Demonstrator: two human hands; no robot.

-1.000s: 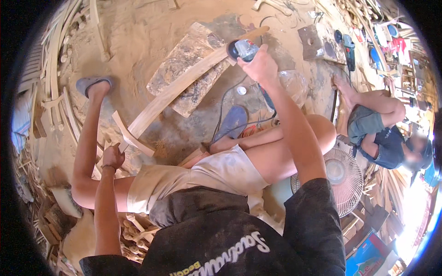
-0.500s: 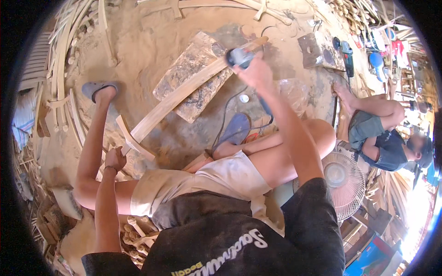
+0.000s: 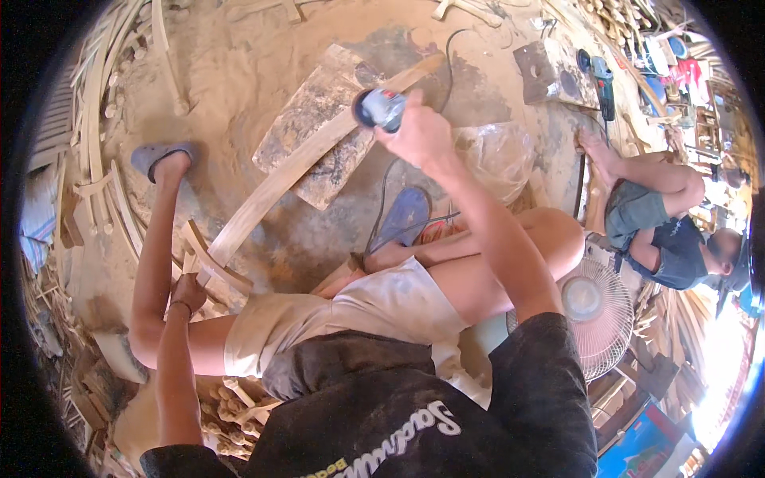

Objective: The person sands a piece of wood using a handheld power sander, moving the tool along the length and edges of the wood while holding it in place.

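The left hand grips the near end of a long, pale, blade-shaped wooden piece, which slants past a short, curved wooden crosspiece and over a blotched brown slab; toward the far end, a grey, dark-disced power tool fills the right hand, fingers curled around it.

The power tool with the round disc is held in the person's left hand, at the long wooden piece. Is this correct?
One detail is wrong: the head view shows the power tool in the right hand. It is at the long wooden piece, as you say.
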